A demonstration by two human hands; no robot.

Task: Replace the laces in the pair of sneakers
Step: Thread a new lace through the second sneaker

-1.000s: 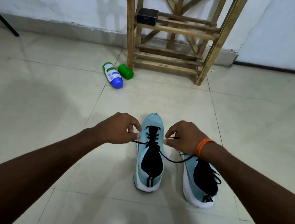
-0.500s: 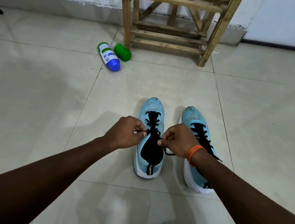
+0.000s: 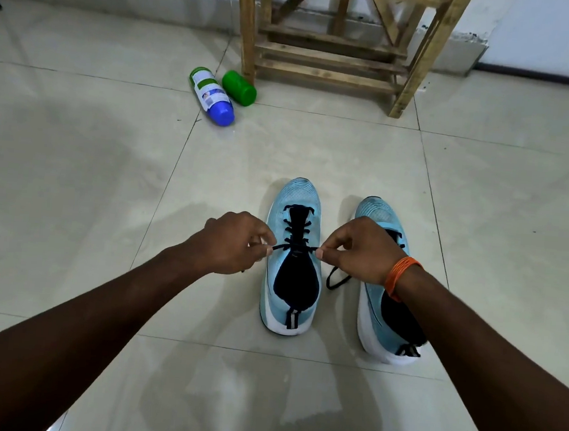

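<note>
Two light blue sneakers with black tongues stand side by side on the tiled floor, toes pointing away from me. The left sneaker (image 3: 298, 196) has a black lace (image 3: 297, 232) threaded through its eyelets. My left hand (image 3: 229, 241) pinches one end of that lace at the sneaker's left side. My right hand (image 3: 359, 249), with an orange band at the wrist, pinches the other end at the sneaker's right side; a loose loop of lace hangs below it. The right sneaker (image 3: 368, 308) is partly hidden behind my right hand and forearm.
A white bottle with a blue cap (image 3: 212, 97) and a green bottle (image 3: 239, 88) lie on the floor at the far left. A wooden rack (image 3: 328, 57) stands against the wall beyond the sneakers. Bare tiles surround the shoes.
The camera has tilted down, so the rack's upper shelves left the view. Both hands stay at the left sneaker's lace, now drawn slightly apart with the lace taut between them.
</note>
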